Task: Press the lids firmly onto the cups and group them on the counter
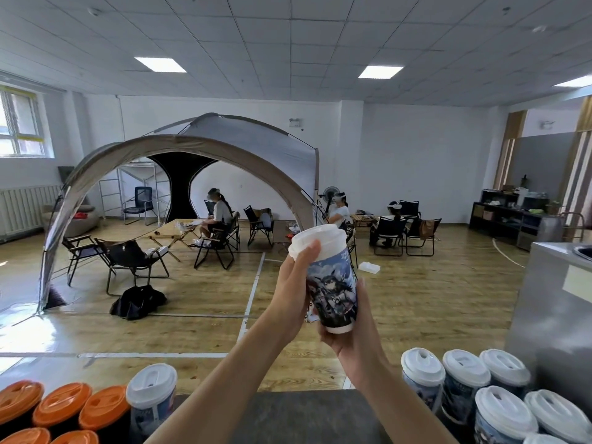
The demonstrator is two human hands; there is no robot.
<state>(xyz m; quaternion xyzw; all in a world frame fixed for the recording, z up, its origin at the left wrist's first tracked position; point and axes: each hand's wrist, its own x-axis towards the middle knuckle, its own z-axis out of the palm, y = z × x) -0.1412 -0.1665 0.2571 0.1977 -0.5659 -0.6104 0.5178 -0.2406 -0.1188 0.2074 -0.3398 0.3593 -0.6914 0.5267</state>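
1. Currently, one printed cup [333, 293] is held in the air beyond the far edge of the counter [304, 418]. It is tilted with its top leaning left and is clear of the counter.
2. A white lid [317, 240] is seated on that cup. Whether it is fully snapped down cannot be told.
3. The cup's upper part is gripped from the left by the left hand [296, 283]. The thumb [307, 254] is laid across the lid's rim. The other fingers are hidden behind the cup.
4. The cup's base is cradled from below by the right hand [349, 341]. Its fingers [362, 293] are curled up the cup's right side and closed on it.
5. At the counter's right end, a group of white-lidded cups [504, 411] is stood upright and packed close. Six are counted, three in the far row and three nearer. The nearest is cut by the frame edge.
6. At the left, a single white-lidded cup [152, 389] is stood upright just beside a cluster of orange-lidded cups [62, 400]. Five orange lids are seen, the nearest two partly cut off.
7. The middle of the counter, between the two groups, is crossed by both forearms.
8. A steel unit [551, 299] is seen at the right, beyond the white-lidded group.
9. A wooden floor [192, 331], a dome tent [256, 139], folding chairs [134, 257] and seated people wearing headsets are seen in the room beyond.
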